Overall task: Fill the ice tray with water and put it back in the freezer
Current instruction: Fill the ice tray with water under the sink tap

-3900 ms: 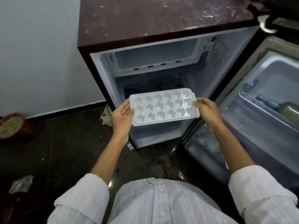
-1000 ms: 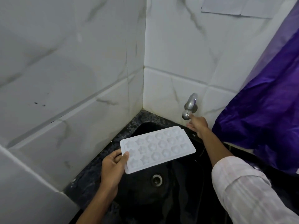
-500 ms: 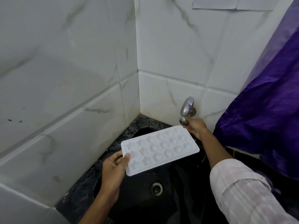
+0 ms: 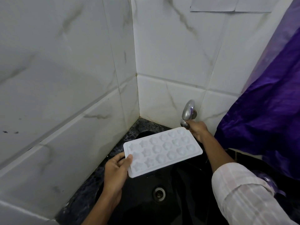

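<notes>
A white ice tray (image 4: 163, 151) with star and round moulds hangs level over a black sink (image 4: 142, 189). My left hand (image 4: 116, 172) grips its near left corner, thumb on top. The tray's far right corner lies just below the chrome tap (image 4: 188, 111) on the tiled wall. My right hand (image 4: 197, 129) reaches behind that corner and its fingers curl round the tap's lower end. No water is seen running, and the moulds look dry.
White marble-look tiles (image 4: 81, 78) form a corner at the left and back of the sink. A purple curtain (image 4: 267, 119) hangs close on the right. The sink drain (image 4: 159, 193) lies under the tray. A paper sheet (image 4: 227, 4) is stuck on the wall above.
I have gone from the open fridge to the sink. Over the last second the tray rose slightly nearer the tap and my right hand stayed at the tap.
</notes>
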### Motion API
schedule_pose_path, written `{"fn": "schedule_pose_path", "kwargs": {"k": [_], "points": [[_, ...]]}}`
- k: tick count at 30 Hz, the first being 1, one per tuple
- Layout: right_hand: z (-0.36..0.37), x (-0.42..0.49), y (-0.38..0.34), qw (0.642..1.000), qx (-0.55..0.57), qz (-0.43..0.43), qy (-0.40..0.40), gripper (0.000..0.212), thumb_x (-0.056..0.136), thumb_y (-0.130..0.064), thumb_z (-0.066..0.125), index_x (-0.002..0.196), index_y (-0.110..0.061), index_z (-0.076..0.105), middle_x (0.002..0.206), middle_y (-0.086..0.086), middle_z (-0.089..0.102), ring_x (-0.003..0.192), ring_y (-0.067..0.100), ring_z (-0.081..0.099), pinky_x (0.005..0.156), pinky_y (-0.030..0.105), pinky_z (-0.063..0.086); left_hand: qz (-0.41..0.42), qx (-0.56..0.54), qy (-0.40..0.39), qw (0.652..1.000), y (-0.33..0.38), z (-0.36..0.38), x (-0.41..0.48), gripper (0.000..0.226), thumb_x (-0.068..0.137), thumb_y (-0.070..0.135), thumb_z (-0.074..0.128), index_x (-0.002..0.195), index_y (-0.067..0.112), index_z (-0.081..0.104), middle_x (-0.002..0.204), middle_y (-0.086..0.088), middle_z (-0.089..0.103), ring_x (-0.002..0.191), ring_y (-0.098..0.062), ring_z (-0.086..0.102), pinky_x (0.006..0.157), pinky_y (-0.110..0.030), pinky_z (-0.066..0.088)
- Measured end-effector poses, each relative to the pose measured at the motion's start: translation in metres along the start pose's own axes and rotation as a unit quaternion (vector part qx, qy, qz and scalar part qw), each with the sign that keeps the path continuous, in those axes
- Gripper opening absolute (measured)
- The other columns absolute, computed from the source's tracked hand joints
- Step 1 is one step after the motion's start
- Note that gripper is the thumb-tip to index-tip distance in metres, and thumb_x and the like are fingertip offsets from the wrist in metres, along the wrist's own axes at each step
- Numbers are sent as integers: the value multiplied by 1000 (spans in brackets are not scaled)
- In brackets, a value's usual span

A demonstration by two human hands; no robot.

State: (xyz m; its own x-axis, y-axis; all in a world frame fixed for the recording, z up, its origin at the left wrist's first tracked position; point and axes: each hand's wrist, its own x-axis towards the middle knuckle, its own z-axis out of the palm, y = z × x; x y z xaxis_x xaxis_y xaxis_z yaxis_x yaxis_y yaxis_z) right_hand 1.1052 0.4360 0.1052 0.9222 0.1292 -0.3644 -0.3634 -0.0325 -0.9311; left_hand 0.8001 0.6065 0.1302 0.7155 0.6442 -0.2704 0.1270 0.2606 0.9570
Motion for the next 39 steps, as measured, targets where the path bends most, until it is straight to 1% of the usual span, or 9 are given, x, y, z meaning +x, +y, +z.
{"fn": "schedule_pose_path", "kwargs": {"k": [4, 12, 16, 19, 22, 24, 29, 34, 39], "points": [[0, -1, 1, 1000, 9, 10, -5, 26, 76, -20, 77, 83, -9, 55, 75, 8, 59, 48, 17, 59, 52, 27, 49, -1, -1, -3, 1000, -1, 1, 2, 17, 97, 11, 60, 111, 6, 69, 93, -10, 79, 86, -27, 76, 81, -42, 58], [0, -1, 0, 1000, 12, 18, -13, 26, 72, -15, 73, 71, -14, 47, 72, 7, 56, 45, 15, 57, 47, 24, 47, -3, -1, 2, 1000, 0, 1, 2, 16, 97, 11, 60, 111, 8, 68, 91, -8, 79, 84, -24, 76, 77, -39, 58], [2, -16, -3, 1000, -6, 11, 8, 15, 80, -14, 69, 74, -4, 60, 68, 8, 62, 43, 12, 59, 46, 21, 47, -6, 4, 6, 1000, -1, 1, 3, 17, 97, 11, 60, 111, 7, 68, 91, -7, 79, 83, -24, 76, 76, -38, 58], [1, -36, -3, 990, -112, -47, 67, 33, 83, -34, 68, 96, -3, 67, 82, 3, 69, 70, 14, 65, 68, 29, 53, -9, 6, 12, 1000, -3, 1, 6, 17, 97, 12, 60, 112, 6, 68, 90, -7, 79, 82, -23, 76, 75, -37, 58], [-6, -77, -1, 974, -127, -151, 115, 24, 90, -39, 62, 103, -18, 62, 102, -7, 65, 92, 11, 61, 80, 29, 47, -7, 9, 18, 1000, -3, 2, 10, 17, 97, 12, 61, 111, 6, 67, 88, -6, 79, 81, -23, 77, 72, -37, 59], [-13, -100, 5, 970, -133, -192, 73, 15, 93, -37, 59, 99, -24, 63, 101, -9, 67, 94, 8, 64, 82, 29, 51, -7, 11, 20, 1000, -3, 3, 12, 15, 97, 11, 60, 109, 6, 67, 87, -6, 79, 80, -23, 77, 72, -37, 59], [-27, -118, 11, 912, -317, -257, -43, 19, 98, -22, 50, 102, -31, 66, 102, -23, 63, 95, -6, 59, 72, 6, 42, -10, 14, 15, 1000, -6, 10, 11, 15, 97, 9, 59, 109, 4, 69, 88, -8, 79, 81, -24, 76, 74, -39, 59], [-30, -110, 11, 850, -456, -249, -88, 30, 101, -25, 40, 119, -25, 64, 110, 2, 58, 93, 8, 57, 72, 13, 49, 11, 29, 0, 1000, -5, 18, 4, 16, 97, 9, 59, 111, 8, 68, 89, -4, 79, 83, -22, 76, 77, -41, 61], [-27, -106, 4, 820, -504, -252, -99, 35, 101, -22, 37, 126, -25, 61, 120, 3, 59, 107, 11, 55, 89, 20, 40, 9, 21, 5, 1000, -4, 19, 0, 16, 98, 10, 59, 112, 9, 67, 90, -5, 79, 83, -23, 76, 80, -47, 61]]}}
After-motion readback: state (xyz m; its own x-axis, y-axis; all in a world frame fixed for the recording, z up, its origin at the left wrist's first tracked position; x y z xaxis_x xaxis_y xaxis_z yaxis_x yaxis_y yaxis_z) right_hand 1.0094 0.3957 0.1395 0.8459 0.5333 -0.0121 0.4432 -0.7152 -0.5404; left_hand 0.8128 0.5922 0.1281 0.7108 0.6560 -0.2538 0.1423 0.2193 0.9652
